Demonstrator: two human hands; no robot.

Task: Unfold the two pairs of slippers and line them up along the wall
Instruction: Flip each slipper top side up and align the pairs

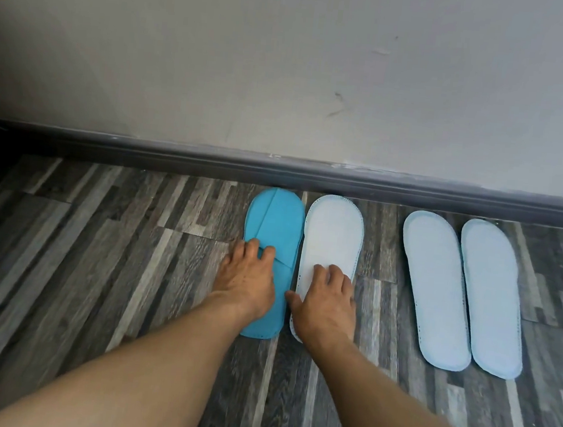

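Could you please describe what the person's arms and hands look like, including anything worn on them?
Both forearms are bare, with no sleeves in view. The left hand and right hand wear no gloves, and no rings, watch or bracelets are visible.

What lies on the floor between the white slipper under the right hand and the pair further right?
Nothing: in the head view, only bare wood-pattern floor separates the white slipper under the right hand from the right-side pair.
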